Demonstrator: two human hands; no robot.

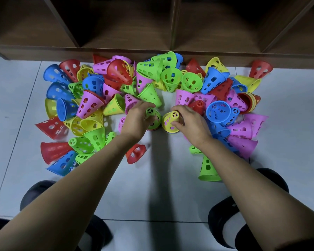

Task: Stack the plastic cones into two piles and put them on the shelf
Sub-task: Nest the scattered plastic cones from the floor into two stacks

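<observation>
**On the Floor Before the Shelf: Both Hands on Upright Cones**

On the pale tiled floor (pixel 152 187), two cones stand upright side by side near the middle of the view, wide rims down. Directions below are read from this pair, with 12 o'clock toward the shelf (pixel 127 24).

1. Left hand (pixel 136 120): the fingers are curled round the upper part of the green cone (pixel 154 117), grasping it near its narrow spoked top. A red rim shows beneath the cone's base.
2. Right hand (pixel 190 122): the fingers and thumb are closed round the yellow cone (pixel 169 121), grasping its side. Pink shows through its slots.
3. The green cone and the yellow cone stand just beside each other, with a narrow gap between them. Both rest on the floor, not on the shelf.
4. Loose cones (pixel 91 105) in red, blue, yellow, green and pink lie in a horseshoe from 7 o'clock round through 12 o'clock to 5 o'clock. Most lie on their sides, many touching or overlapping.
5. A single red cone (pixel 135 153) lies on its side at 7 o'clock, close to the left forearm.
6. A tall green cone (pixel 208 169) stands upright at 5 o'clock, beside the right forearm.
7. The shelf runs across 12 o'clock. Its dark wooden compartments open toward the camera, and the farthest cones lie against its base.
</observation>
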